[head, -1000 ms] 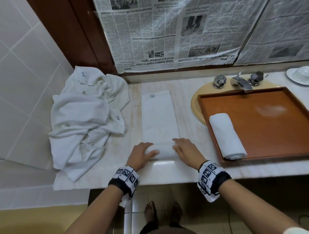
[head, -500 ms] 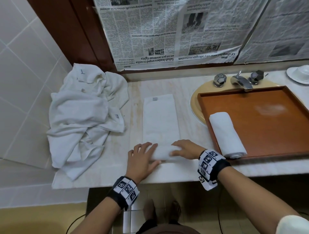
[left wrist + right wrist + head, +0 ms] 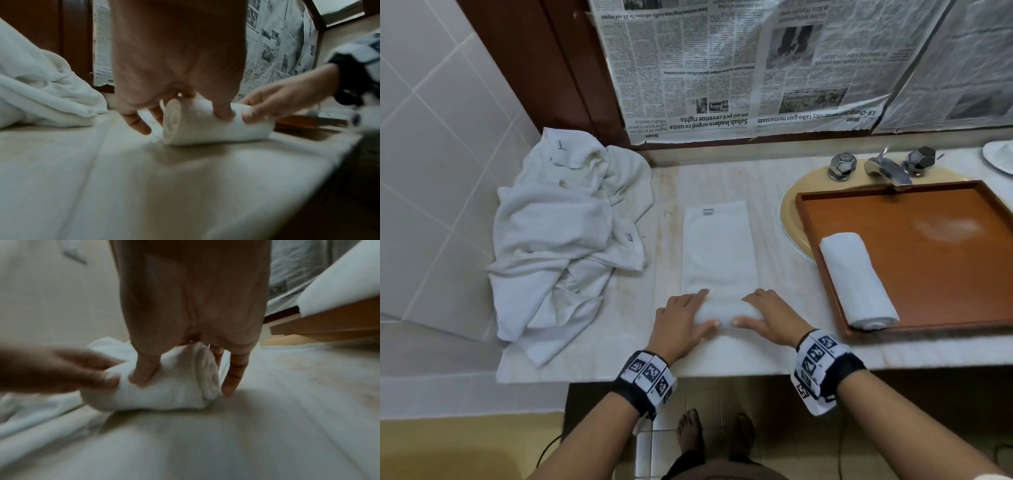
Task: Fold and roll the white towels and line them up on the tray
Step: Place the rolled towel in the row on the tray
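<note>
From here my worry is the roll going crooked: if one hand pushes further than the other, the near end of the folded towel (image 3: 717,250) will spiral into a cone, and the layers seen at its left end in the left wrist view could telescope out; too light a press and it slackens, too hard and the flat strip may bunch or skid on the smooth counter (image 3: 767,192). I also judge the heap of unfolded towels (image 3: 565,236) to the left close enough to snag if the strip drifts that way. My left hand (image 3: 681,318) is curled over the left end of the rolled part, thumb on the near side pressing into the cloth, fingers over the top. My right hand (image 3: 767,317) grips the right end the same way, thumb dug in, one finger reaching down past the end of the roll to the counter. The roll lies at the near edge of the counter, the flat rest of the towel stretching away toward the far wall. One finished rolled towel (image 3: 859,281) lies at the left side of the tray (image 3: 945,260), which sits over the sink on the right
</note>
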{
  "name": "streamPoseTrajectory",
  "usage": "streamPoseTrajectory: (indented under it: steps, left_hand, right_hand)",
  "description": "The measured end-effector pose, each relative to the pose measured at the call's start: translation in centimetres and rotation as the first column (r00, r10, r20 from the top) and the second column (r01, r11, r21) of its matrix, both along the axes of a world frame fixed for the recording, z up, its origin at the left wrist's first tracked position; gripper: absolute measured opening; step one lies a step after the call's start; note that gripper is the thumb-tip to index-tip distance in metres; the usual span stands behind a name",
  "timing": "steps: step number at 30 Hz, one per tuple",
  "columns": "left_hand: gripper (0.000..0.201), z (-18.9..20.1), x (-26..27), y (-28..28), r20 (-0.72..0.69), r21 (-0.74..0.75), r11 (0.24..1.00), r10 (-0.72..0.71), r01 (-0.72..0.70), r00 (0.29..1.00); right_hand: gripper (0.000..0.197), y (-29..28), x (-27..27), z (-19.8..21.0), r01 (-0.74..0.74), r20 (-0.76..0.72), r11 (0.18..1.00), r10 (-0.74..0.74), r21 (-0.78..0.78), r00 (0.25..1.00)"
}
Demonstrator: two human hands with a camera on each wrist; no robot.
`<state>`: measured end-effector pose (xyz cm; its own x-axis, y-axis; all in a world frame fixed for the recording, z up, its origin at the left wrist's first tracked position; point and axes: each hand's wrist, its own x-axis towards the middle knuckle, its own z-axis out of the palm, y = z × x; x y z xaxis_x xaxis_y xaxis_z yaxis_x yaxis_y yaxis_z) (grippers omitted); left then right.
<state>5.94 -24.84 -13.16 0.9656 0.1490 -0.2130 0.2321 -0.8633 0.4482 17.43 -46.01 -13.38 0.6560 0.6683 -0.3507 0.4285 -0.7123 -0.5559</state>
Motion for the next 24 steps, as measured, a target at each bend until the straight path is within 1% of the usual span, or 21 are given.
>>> streamPoseTrajectory:
  steps: [1, 2, 4, 5, 6, 7, 8, 9, 10, 11, 12, 13, 15, 17, 18, 19, 20, 22, 23, 24]
  left_hand:
    - [0.065, -0.3, -0.4, -0.2, 0.049, -0.032, 0.999, -0.001, 0.002, 0.999]
    - [0.065, -0.6, -0.8, -0.2, 0.068, -0.074, 0.997, 0.006, -0.001, 0.998]
    - [0.067, -0.7, -0.9, 0.1, 0.026, -0.215, 0.976, 0.048, -0.042, 0.998]
    - [0.067, -0.6, -0.7, 0.3, -0.006, -0.273, 0.960, 0.063, -0.063, 0.998]
    - [0.063, -0.4, -0.4, 0.5, -0.027, -0.302, 0.950, 0.073, -0.077, 0.997]
    - [0.059, -0.4, 0.0, 0.7, -0.038, -0.311, 0.945, 0.093, -0.101, 0.995]
    - [0.057, -0.3, 0.3, 0.8, -0.038, -0.318, 0.938, 0.135, -0.140, 0.990]
    - [0.058, -0.3, 0.5, 0.8, -0.041, -0.327, 0.926, 0.186, -0.189, 0.982]
    - [0.060, -0.2, 0.7, 0.8, -0.051, -0.334, 0.913, 0.232, -0.235, 0.971]
    - [0.062, -0.2, 0.8, 0.8, -0.063, -0.336, 0.903, 0.263, -0.268, 0.963]
    - [0.063, -0.3, 0.8, 0.6, -0.069, -0.335, 0.897, 0.283, -0.289, 0.957]
    - [0.064, -0.3, 0.8, 0.5, -0.062, -0.325, 0.897, 0.297, -0.300, 0.953]
    - [0.061, -0.3, 0.5, 0.1, 0.011, -0.247, 0.927, 0.294, -0.282, 0.956]
    - [0.055, -0.3, -0.1, -0.4, 0.139, -0.118, 0.975, 0.202, -0.186, 0.969]
    - [0.055, -0.4, -0.5, -0.6, 0.180, -0.048, 0.992, 0.127, -0.121, 0.975]
    - [0.059, -0.7, -0.8, -0.8, 0.184, 0.017, 0.998, 0.056, -0.060, 0.981]
    - [0.064, -0.9, -1.2, -1.1, 0.166, 0.065, 0.998, 0.004, -0.015, 0.986]
    - [0.067, -1.1, -1.5, -1.3, 0.134, 0.086, 0.996, -0.013, 0.002, 0.991]
    - [0.066, -1.1, -1.3, -1.1, 0.122, 0.070, 0.998, -0.009, 0.001, 0.992]
    - [0.065, -0.9, -1.0, -0.8, 0.101, 0.035, 0.999, 0.001, -0.005, 0.995]
  right_hand:
    - [0.083, 0.0, 0.5, 0.2, -0.018, -0.043, 1.000, 0.018, 0.009, 0.999]
    - [0.080, 0.0, 0.9, 0.4, -0.035, -0.077, 0.999, 0.036, 0.018, 0.996]
    - [0.069, 0.0, 1.1, 0.7, -0.057, -0.137, 0.998, 0.059, 0.018, 0.989]
    - [0.067, -0.1, 0.9, 0.7, -0.040, -0.143, 0.999, 0.042, 0.011, 0.989]
    - [0.069, -0.3, 0.3, 0.7, -0.003, -0.102, 1.000, 0.004, 0.014, 0.995]
    - [0.073, -0.5, -0.4, 0.4, 0.035, 0.017, 0.999, -0.036, 0.033, 0.999]
    - [0.077, -0.8, -1.2, 0.0, 0.052, 0.183, 0.997, -0.063, 0.065, 0.981]
    - [0.075, -1.0, -1.9, -0.6, 0.033, 0.321, 0.996, -0.058, 0.083, 0.945]
    - [0.071, -1.2, -2.5, -1.1, -0.002, 0.410, 0.996, -0.034, 0.087, 0.911]
    - [0.068, -1.5, -2.9, -1.5, -0.032, 0.438, 0.996, -0.007, 0.082, 0.899]
    - [0.068, -1.5, -3.0, -1.7, -0.051, 0.420, 0.996, 0.012, 0.080, 0.907]
    - [0.067, -1.6, -2.9, -1.8, -0.048, 0.366, 0.995, 0.012, 0.090, 0.930]
    - [0.063, -1.5, -2.1, -1.5, 0.009, 0.189, 0.990, -0.036, 0.141, 0.981]
    - [0.058, -1.0, -0.9, -0.7, 0.046, 0.047, 0.986, -0.054, 0.158, 0.997]
    - [0.054, -0.8, -0.3, -0.2, 0.045, -0.001, 0.987, -0.045, 0.152, 0.999]
    - [0.049, -0.6, 0.2, 0.1, 0.040, -0.039, 0.988, -0.034, 0.150, 0.999]
    - [0.046, -0.5, 0.5, 0.3, 0.036, -0.066, 0.988, -0.026, 0.149, 0.997]
    - [0.045, -0.4, 0.6, 0.4, 0.082, -0.094, 0.985, -0.068, 0.152, 0.993]
    - [0.046, -0.3, 0.4, 0.2, 0.127, -0.075, 0.980, -0.116, 0.153, 0.990]
    - [0.047, -0.3, 0.0, 0.1, 0.158, 0.012, 0.976, -0.161, 0.147, 0.987]
